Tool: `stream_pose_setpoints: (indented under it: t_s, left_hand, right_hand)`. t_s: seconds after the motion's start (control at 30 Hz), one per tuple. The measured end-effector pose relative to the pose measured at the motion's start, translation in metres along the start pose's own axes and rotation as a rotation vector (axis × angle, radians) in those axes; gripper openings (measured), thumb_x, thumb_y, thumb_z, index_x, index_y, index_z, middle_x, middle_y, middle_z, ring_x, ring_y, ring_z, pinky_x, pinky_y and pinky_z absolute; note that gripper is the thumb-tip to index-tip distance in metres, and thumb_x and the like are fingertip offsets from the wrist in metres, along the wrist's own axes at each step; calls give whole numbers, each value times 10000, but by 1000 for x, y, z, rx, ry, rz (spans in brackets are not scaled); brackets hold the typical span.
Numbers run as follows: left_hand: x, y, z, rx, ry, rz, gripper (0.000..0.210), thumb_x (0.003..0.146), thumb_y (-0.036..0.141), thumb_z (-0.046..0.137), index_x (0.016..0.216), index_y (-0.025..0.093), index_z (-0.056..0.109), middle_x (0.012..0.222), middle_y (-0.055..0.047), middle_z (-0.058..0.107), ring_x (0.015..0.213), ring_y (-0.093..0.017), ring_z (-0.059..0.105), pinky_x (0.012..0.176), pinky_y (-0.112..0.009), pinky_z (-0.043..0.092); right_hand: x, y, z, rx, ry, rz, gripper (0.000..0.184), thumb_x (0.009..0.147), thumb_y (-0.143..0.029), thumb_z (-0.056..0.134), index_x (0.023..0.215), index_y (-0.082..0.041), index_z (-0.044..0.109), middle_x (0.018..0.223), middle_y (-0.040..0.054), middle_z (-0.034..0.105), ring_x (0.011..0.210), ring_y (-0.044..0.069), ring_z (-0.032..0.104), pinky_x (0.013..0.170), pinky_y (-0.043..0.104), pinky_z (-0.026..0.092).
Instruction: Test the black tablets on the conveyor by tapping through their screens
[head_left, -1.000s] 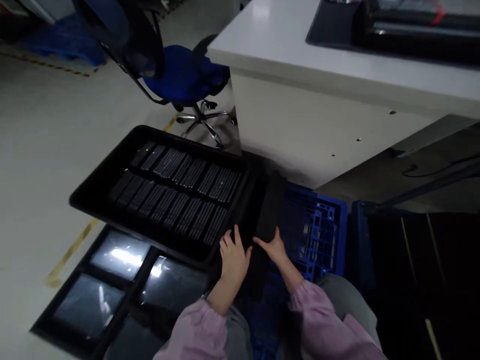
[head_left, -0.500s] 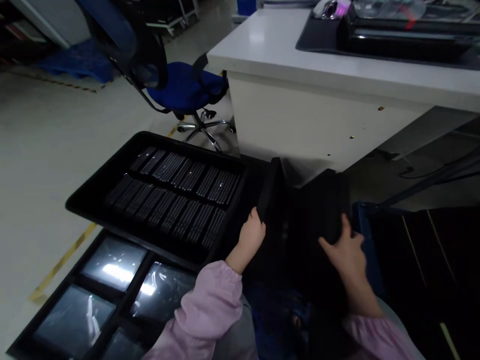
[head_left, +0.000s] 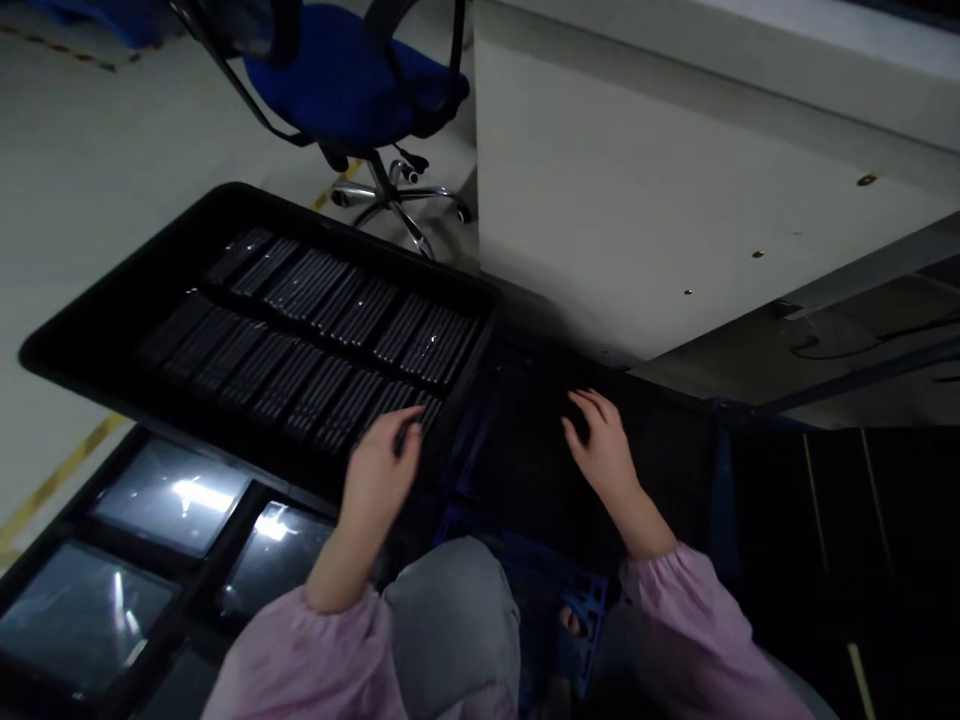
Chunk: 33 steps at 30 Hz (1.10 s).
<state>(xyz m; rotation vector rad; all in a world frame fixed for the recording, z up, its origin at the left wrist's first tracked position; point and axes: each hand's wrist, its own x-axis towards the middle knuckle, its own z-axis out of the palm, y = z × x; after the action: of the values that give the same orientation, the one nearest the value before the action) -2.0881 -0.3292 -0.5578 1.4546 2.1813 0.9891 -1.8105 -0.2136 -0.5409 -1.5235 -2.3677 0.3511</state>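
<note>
My left hand (head_left: 381,470) is over the near right corner of a black bin (head_left: 97,300), its thumb and fingers apart and curled a little. I see nothing in it; whether a fingertip touches the bin cannot be made out. Inside the bin stand two rows of thin dark slabs (head_left: 300,290), packed on edge. To the right, my right hand (head_left: 604,445) hangs with fingers spread over a dark flat area in front of the white desk. It holds nothing I can see. Below that lies a blue plastic pallet (head_left: 540,570), mostly in shadow.
Clear-topped panels in a black tray (head_left: 199,570) lie at the lower left. A blue chair (head_left: 337,75) stands behind the bin. The white desk side (head_left: 600,180) blocks the far side. A blue-edged dark crate (head_left: 724,510) is on the right.
My left hand has let go of an upright black panel and moved left to the bin. My right hand has shifted left. The panel no longer stands up, and the view has tilted down.
</note>
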Motion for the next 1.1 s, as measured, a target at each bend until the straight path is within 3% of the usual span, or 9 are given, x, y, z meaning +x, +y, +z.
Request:
stream_pose_setpoints:
  t_s: [0.07,0.13,0.27,0.33,0.53,0.67,0.77,1.0,1.1]
  left_hand:
    - [-12,-23,-6,71,25,-102,423,1028,411,354,1136,189,698,1121,-151,751,1119,-304,707,1056,-506,567]
    - [-23,-32,3,77,-70,-84,396,1018,399,358,1079,202,696,1114,-158,746,1138,-311,698,1077,-508,556]
    - [-33,-25,24,115,-130,-57,313,1007,395,447,1077,212,692,1099,-142,744,1115,-311,701,1061,-483,566]
    - [-33,-21,26,129,-121,-75,296,1009,393,468,1068,208,692,1078,-135,741,1084,-308,708,1041,-475,577]
    - [-31,-16,22,114,-117,-122,226,989,386,555,1056,220,694,1070,-109,731,1075,-292,712,1021,-437,587]
    - [-29,-9,21,94,-155,-178,227,983,385,580,1067,207,693,1097,-103,718,1037,-271,732,973,-389,597]
    - [-27,-4,18,98,-212,-236,237,991,389,576,1082,201,689,1133,-102,707,978,-250,745,916,-359,604]
    - [-22,1,12,126,-293,-238,226,1011,399,563,1045,202,666,1110,-101,702,1006,-253,740,903,-346,592]
    - [-21,4,11,140,-288,-235,206,1005,386,579,1017,195,655,1078,-102,701,989,-256,743,892,-354,596]
  right_hand:
    - [50,-43,0,-26,-124,-293,361,1064,-241,444,1340,-193,672,1346,154,679,1364,261,592,1187,474,507]
    - [100,-86,10,-179,-395,-539,296,1060,-174,483,1243,-182,716,1271,145,713,1328,243,616,1152,420,530]
    - [172,-141,54,-289,-579,-669,90,995,-180,681,1014,-148,763,1053,100,777,1087,222,734,948,357,621]
    - [189,-149,76,-355,-637,-687,146,997,-279,721,1018,-136,746,1043,71,777,994,201,752,905,385,634]
    - [208,-135,105,-437,-736,-831,230,1002,-378,723,1019,-149,732,1048,44,776,975,188,751,914,414,630]
    - [220,-128,107,-420,-736,-940,120,866,-175,817,785,-162,730,853,23,790,974,208,766,946,408,590]
    - [224,-128,111,-417,-727,-1012,224,772,-37,794,643,-189,692,730,11,775,1004,225,768,986,406,545]
    - [208,-141,120,-525,-716,-1137,191,949,-245,753,782,-162,714,882,13,788,981,195,750,1010,454,562]
    - [206,-148,113,-568,-743,-1223,216,928,-160,730,716,-174,698,789,3,764,913,177,740,942,380,567]
